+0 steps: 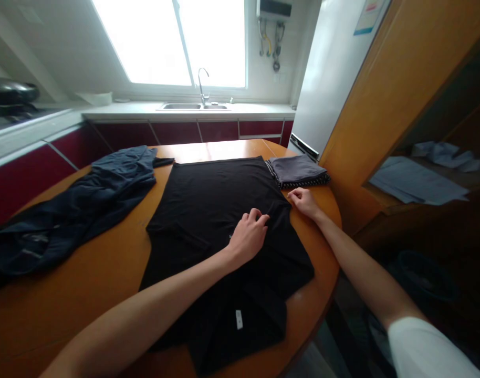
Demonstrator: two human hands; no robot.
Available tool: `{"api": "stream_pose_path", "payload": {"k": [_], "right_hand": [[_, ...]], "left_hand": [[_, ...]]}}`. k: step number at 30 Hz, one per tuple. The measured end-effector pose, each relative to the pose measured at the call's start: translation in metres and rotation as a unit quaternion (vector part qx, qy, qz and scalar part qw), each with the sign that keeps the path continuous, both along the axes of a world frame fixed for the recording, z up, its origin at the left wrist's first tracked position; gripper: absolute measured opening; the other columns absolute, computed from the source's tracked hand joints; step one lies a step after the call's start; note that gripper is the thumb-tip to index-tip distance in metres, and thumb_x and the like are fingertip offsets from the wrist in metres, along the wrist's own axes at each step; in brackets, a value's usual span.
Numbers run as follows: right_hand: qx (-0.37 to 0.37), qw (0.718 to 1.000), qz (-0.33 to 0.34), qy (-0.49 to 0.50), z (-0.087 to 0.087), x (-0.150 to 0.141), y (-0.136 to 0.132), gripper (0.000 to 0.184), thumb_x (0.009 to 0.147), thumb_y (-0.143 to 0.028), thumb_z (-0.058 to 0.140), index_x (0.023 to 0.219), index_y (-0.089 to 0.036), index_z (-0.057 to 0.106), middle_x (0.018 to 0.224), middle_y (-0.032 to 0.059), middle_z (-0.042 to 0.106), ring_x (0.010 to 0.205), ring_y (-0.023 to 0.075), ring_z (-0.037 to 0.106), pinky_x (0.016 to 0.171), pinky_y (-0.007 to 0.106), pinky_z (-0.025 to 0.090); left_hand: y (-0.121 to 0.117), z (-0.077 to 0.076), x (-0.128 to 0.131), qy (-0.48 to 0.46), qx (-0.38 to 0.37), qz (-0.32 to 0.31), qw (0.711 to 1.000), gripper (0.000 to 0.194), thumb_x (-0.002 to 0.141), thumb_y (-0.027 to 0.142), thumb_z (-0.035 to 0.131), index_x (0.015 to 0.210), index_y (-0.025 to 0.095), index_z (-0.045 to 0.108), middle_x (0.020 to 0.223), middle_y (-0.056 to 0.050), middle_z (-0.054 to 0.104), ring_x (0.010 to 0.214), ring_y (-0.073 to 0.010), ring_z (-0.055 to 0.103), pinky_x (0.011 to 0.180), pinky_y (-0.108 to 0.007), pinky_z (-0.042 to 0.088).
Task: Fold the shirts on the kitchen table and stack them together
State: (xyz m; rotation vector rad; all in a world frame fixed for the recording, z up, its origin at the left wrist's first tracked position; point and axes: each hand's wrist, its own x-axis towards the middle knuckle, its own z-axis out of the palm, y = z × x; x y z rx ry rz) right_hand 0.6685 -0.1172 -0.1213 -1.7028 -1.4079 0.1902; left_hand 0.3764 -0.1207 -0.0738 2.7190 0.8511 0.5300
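A black long-sleeved shirt [220, 189] lies spread on the wooden table [117, 294], its collar end with a small white label [239, 319] toward me. My left hand [248, 233] is over the middle of the shirt, fingers bent and pinched on the cloth near a small crease. At the shirt's right edge is my right hand [302, 200], fingers closed; whether cloth is between the fingertips is hidden. Just beyond it sits a stack of folded clothes [297, 170], grey on top with a black-and-white patterned piece beneath.
Dark blue clothing [86, 205] lies crumpled along the table's left side. Behind the table runs a counter with a sink [183, 106] and a faucet [202, 86]. A fridge [322, 79] stands at the back right, beside a wooden shelf with papers [415, 178].
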Motion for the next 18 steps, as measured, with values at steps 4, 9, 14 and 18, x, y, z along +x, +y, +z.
{"api": "stream_pose_path", "payload": {"k": [4,9,14,18], "right_hand": [[-0.023,0.996,0.069,-0.046,0.0049,-0.0027,-0.0029,0.036,0.092,-0.046,0.057,0.071,-0.021,0.074,0.084,0.0063,0.071,0.081,0.0213,0.065,0.084,0.034,0.047],[-0.048,0.990,0.093,-0.091,0.0076,-0.0024,-0.0062,0.030,0.090,-0.043,0.061,0.073,-0.023,0.074,0.091,0.0057,0.073,0.094,0.0232,0.064,0.092,0.036,0.044],[-0.033,0.994,0.081,-0.070,0.0055,-0.0004,-0.0033,0.030,0.094,-0.035,0.054,0.076,-0.022,0.074,0.088,0.0053,0.072,0.089,0.0212,0.065,0.088,0.033,0.046],[-0.034,0.994,0.072,-0.080,0.0068,-0.0045,-0.0035,0.026,0.093,-0.037,0.058,0.078,-0.023,0.074,0.089,0.0053,0.071,0.091,0.0221,0.063,0.089,0.035,0.045]], "left_hand": [[0.0097,-0.0074,0.0007,-0.045,-0.076,0.000,0.996,0.039,0.091,0.017,0.059,0.129,0.025,0.060,0.127,-0.008,0.050,0.097,-0.0205,0.063,0.093,-0.034,0.052],[0.0082,-0.0054,0.0029,-0.124,-0.112,-0.016,0.986,0.031,0.088,0.012,0.056,0.115,0.022,0.068,0.123,-0.007,0.050,0.092,-0.0177,0.065,0.094,-0.032,0.054],[0.0022,-0.0016,0.0011,-0.060,-0.082,-0.011,0.995,0.036,0.087,0.008,0.050,0.116,0.017,0.069,0.128,-0.010,0.049,0.087,-0.0168,0.065,0.092,-0.033,0.055],[0.0017,-0.0043,-0.0001,-0.015,-0.041,-0.024,0.999,0.039,0.085,0.005,0.048,0.116,0.017,0.069,0.124,-0.010,0.050,0.097,-0.0203,0.065,0.097,-0.033,0.053]]}}
